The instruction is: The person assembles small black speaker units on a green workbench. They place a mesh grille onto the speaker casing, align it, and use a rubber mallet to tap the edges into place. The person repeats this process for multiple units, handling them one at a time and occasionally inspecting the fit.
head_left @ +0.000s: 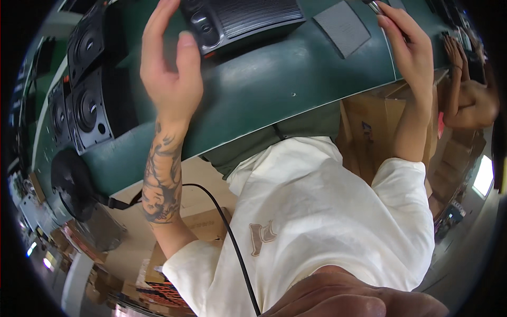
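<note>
My left hand [171, 74] is at the near left corner of a black speaker [253, 26], which lies on the green table [296, 79]. Its thumb and fingers are apart and hold nothing; whether the thumb touches the cabinet I cannot tell. The speaker's far side runs out of the picture at the top. Over to the right, my right hand [409, 47] is closed around a small dark tool with a shiny metal part [375, 7], whose exact kind does not show. Between the hands, nearer the right one, lies a flat grey square with a fine pattern [343, 29].
Several black speakers [90, 113] stand at the table's left end. A dark rounded object [71, 182] with a strap is near the left edge. Cardboard boxes [369, 124] are below the table edge. Another person [467, 100] is at the far right. A black cable [227, 222] crosses my shirt.
</note>
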Available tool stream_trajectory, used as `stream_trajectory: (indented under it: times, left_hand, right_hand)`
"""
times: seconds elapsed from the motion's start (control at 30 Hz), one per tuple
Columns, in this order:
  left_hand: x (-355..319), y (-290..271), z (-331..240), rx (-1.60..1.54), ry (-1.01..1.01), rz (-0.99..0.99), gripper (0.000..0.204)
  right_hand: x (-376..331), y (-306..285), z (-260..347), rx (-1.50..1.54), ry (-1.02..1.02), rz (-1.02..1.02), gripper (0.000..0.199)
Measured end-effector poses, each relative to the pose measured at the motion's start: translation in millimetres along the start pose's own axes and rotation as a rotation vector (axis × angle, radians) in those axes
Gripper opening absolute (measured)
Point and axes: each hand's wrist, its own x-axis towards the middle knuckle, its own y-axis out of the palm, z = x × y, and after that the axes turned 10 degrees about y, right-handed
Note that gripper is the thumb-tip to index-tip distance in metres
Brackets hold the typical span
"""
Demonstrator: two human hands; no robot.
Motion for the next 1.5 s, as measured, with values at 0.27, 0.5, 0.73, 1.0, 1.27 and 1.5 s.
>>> stream_trajectory:
  times: [0.27,0.5,0.73,1.0,1.27,1.5]
  left_hand:
    - [40,2,-28,0.317,0.099,0.423,0.046]
    - [105,52,4,0.566,0.237,1.011,0.107]
    - [124,55,-10,0.350,0.036,0.880,0.098]
    - [110,89,-32,0.231,0.516,0.594,0.118]
    - [81,63,-15,0.276,0.273,0.424,0.111]
    - [18,44,4,0.075,-0.003,0.486,0.053]
  right_hand:
    - [-23,-9,-41,-0.228,0.222,-0.137,0.019]
    - [7,29,-79,-0.150,0.262,-0.140,0.020]
    - [-16,38,-76,0.382,0.204,-0.264,0.019]
    - [15,25,35,0.741,-0.072,0.217,0.094]
    - [128,37,52,0.518,0.005,0.380,0.089]
    - [302,20,-46,-0.209,0.069,0.032,0.069]
